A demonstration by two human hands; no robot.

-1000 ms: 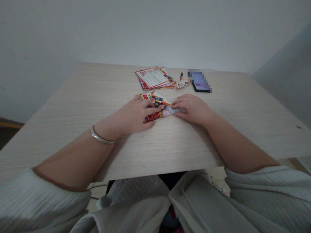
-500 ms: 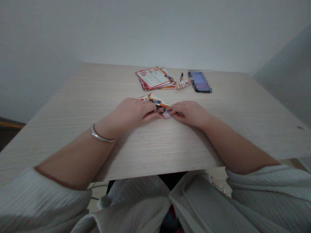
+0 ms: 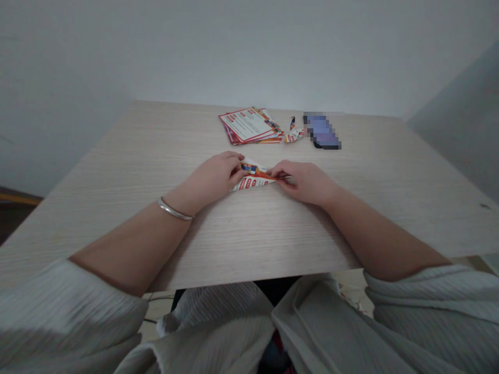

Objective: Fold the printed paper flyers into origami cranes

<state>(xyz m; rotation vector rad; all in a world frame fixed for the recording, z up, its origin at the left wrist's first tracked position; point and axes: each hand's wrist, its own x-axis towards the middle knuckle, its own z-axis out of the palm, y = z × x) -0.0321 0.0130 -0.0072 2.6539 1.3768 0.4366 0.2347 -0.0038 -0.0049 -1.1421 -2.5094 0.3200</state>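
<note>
Leaflets (image 3: pixel 249 125), folded figure (image 3: pixel 293 137) and phone (image 3: pixel 324 134) near bench's (image 3: pixel 257 239) far edge
Left hand (image 3: pixel 215 176) and right hand (image 3: pixel 306 179), turned inward, pinch printed paper (image 3: pixel 255 179).

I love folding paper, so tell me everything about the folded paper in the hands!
The folded paper looks thin, white with red labels in front and an orange and blue band behind. It narrows toward the right hand, which pinches it; the left hand grips the wider end, low over or on the table.
</note>
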